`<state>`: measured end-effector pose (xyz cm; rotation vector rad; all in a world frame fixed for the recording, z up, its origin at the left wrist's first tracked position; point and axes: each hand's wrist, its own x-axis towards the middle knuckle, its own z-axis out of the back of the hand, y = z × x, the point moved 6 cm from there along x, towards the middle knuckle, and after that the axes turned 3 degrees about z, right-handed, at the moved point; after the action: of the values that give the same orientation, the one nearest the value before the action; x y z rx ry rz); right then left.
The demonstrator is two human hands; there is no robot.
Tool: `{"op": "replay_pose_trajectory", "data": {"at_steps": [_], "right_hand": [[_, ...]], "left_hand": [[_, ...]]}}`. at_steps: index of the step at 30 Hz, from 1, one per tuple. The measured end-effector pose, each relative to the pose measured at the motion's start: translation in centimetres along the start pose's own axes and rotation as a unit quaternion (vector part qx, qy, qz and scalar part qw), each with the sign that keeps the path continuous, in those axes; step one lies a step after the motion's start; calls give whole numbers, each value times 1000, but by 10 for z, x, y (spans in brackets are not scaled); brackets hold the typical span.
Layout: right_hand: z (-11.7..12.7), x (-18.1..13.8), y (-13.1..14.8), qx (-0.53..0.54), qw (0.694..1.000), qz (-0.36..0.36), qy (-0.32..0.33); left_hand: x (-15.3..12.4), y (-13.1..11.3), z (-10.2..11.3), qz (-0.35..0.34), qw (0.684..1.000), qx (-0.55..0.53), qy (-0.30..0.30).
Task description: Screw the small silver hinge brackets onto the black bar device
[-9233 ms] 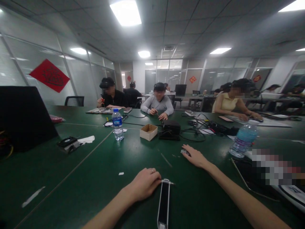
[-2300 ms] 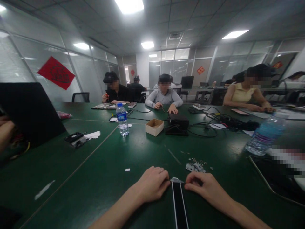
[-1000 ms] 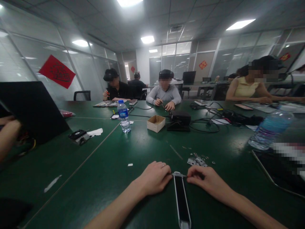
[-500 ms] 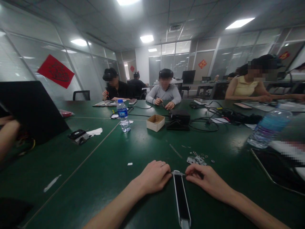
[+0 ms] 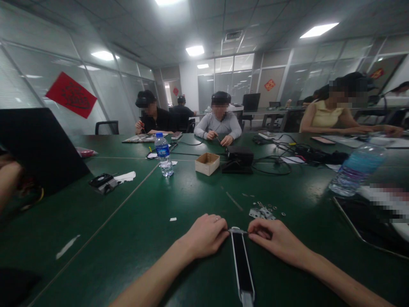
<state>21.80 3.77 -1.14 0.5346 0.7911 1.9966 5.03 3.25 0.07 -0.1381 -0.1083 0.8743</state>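
A long, narrow device with a black panel and silver-white frame (image 5: pixel 242 264) lies on the table, pointing away from me. Across its far end runs a small, thin grey metal piece (image 5: pixel 237 231). My left hand (image 5: pixel 207 236) is closed, its fingertips pinching the left tip of that metal piece. At the right tip, the thumb and forefinger of my right hand (image 5: pixel 279 241) pinch together; the exact contact is too small to see clearly. Just beyond my right hand lies a pile of small metal plates (image 5: pixel 261 212), with several small rings (image 5: pixel 275 208) scattered behind it.
A cardboard box (image 5: pixel 207 165) and a black stand (image 5: pixel 238 161) are farther off, with cables beside them. One water bottle (image 5: pixel 164 155) stands left; a larger bottle (image 5: pixel 358 168) and a phone-like tablet (image 5: pixel 367 224) are right. Other people sit around the green table (image 5: pixel 134 243).
Both hands stay in almost the same place, pinching at the ends of the metal piece. The whole view has shifted slightly.
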Motion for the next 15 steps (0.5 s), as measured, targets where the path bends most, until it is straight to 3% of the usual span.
{"op": "replay_pose_trajectory", "data": {"at_steps": [15], "right_hand": [[1, 2, -5, 20, 1000, 14, -8]], "left_hand": [[-1, -2, 2, -8, 1000, 5, -3]]}}
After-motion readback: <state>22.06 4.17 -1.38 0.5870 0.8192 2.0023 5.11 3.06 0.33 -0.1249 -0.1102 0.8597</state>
